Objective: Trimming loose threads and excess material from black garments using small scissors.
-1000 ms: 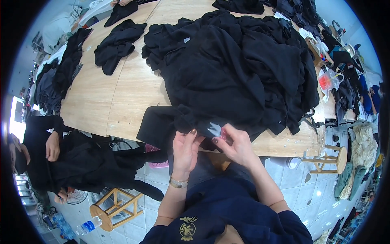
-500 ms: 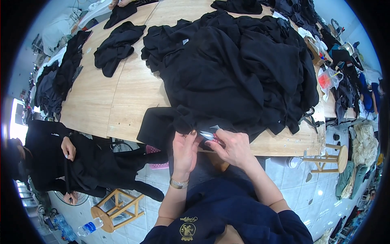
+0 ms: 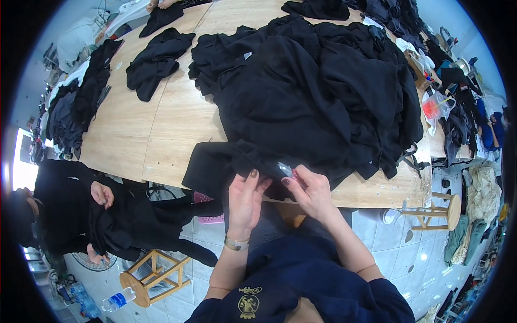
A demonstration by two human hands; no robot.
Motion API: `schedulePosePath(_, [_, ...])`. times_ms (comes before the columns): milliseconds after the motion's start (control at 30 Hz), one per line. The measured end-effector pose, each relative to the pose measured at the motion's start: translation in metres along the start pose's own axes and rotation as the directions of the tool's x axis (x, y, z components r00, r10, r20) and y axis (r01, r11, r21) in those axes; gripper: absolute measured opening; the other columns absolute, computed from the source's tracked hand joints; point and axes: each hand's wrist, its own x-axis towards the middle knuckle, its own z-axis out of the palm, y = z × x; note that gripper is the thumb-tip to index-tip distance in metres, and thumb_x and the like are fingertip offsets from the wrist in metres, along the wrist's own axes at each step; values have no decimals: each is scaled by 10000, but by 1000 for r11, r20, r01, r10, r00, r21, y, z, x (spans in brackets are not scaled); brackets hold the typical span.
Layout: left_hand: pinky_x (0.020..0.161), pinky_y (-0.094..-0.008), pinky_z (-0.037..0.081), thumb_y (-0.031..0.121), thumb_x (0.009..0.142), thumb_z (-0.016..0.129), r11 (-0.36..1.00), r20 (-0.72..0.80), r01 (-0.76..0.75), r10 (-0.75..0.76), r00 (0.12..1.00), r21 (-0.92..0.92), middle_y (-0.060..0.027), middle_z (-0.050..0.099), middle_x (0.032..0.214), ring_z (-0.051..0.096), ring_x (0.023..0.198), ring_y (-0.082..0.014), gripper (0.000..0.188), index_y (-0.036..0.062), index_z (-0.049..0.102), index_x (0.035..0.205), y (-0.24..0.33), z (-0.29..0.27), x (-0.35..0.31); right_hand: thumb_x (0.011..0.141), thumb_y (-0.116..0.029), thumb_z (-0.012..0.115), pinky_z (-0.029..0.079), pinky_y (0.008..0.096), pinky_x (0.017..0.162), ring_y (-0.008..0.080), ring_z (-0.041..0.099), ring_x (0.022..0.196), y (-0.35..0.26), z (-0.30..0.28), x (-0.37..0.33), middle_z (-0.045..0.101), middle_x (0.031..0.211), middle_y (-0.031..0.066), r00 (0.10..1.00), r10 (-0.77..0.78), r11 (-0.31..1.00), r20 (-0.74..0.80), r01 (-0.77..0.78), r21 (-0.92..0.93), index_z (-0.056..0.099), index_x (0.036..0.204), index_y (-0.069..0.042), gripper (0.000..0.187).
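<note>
At the near edge of the table, my left hand [image 3: 245, 202] is closed on a black garment [image 3: 207, 164], thumb and fingers pinching its cloth. My right hand [image 3: 312, 195] grips small thread snips [image 3: 285, 169], whose silvery blades point up and left, just apart from the left fingertips. The reddish handle is mostly covered by my fingers. Right behind both hands rises a big heap of black garments [image 3: 301, 91]; where the held garment ends and the heap begins is hard to tell.
At left a co-worker in black [image 3: 59, 210] handles dark cloth beside a wooden stool [image 3: 141, 285] and a water bottle [image 3: 118, 299]. Another stool [image 3: 453, 211] stands at right. More black garments [image 3: 156, 62] lie on the wooden table [image 3: 126, 134]. A bagged red drink [image 3: 431, 107] sits at its right edge.
My right hand with the snips has drawn slightly right, away from my left fingers; the blades, apart before, now look closer together. At left, the co-worker's hands have shifted on the dark cloth.
</note>
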Motion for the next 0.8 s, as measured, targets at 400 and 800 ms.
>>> schedulePosePath(400, [737,-243,369,130,915,502,998,-22,51,-51,998,28,48,565,927,504,839,-35,227,76,530,1133,11,11,-9,789,-365,657,394,270,418,182,521,435,-2,3,0,504,570,29,976,-179,943,-121,136,-303,496,681,-90,336])
schedulePosePath(800, [705,-210,382,85,904,514,997,0,76,-76,997,-31,21,574,967,498,846,-48,229,53,537,1129,9,13,-12,801,-360,644,385,271,409,176,517,431,0,6,6,490,556,26,976,-185,923,-116,132,-363,488,668,-100,331])
